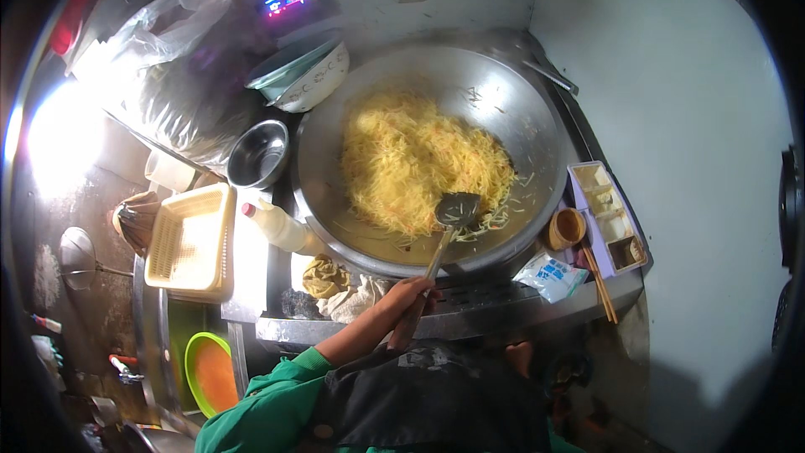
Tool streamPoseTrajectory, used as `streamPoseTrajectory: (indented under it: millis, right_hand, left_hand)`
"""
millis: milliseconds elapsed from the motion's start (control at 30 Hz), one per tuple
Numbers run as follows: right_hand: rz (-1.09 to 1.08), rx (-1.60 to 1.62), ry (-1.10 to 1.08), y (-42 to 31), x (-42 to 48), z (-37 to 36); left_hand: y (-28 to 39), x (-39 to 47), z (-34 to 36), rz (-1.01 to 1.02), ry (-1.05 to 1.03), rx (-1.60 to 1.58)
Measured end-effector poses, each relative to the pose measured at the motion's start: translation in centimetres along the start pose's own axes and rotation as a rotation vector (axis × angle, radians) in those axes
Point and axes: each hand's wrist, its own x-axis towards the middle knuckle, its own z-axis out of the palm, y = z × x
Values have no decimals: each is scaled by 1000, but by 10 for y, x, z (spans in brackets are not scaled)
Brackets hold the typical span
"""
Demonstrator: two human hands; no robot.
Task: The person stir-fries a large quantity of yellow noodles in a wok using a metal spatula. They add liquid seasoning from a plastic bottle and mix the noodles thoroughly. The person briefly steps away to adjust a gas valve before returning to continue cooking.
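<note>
My left hand (407, 294) grips the wooden handle of a wok spatula (458, 209) near the front rim of a large steel wok (522, 94). The spatula's dark metal blade rests against the near edge of a big heap of yellow shredded food (409, 157), which looks like potato shreds with reddish bits. A few loose shreds cling to the wok wall, and haze hangs over the heap. Low beside my dark apron, a small part of what looks like my right hand (519, 357) shows in shadow; its fingers cannot be made out.
Left of the wok are stacked bowls (314, 78), a steel bowl (258, 154), a white bottle (280, 226), cloths (352, 296) and a cream plastic basket (188, 236). At right sit a seasoning box (607, 214), an open jar (566, 228), a printed packet (551, 277) and chopsticks (600, 286).
</note>
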Motion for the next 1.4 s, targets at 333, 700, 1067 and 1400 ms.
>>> streamPoseTrajectory:
  millis: [333, 700, 1067, 1400]
  right_hand:
    - [-600, 52, 200, 33, 6, 76]
    - [-166, 454, -276, 0, -16, -5]
    - [-26, 681, -484, -218, -55, -188]
    - [-101, 445, -771, -279, -11, -154]
  left_hand:
    - [-7, -25, 0, 72, -13, -44]
    - [-12, -15, 32, 140, -170, -67]
    - [-22, 18, 4, 657, 18, 207]
    - [59, -52, -221, 969, 1658, 320]
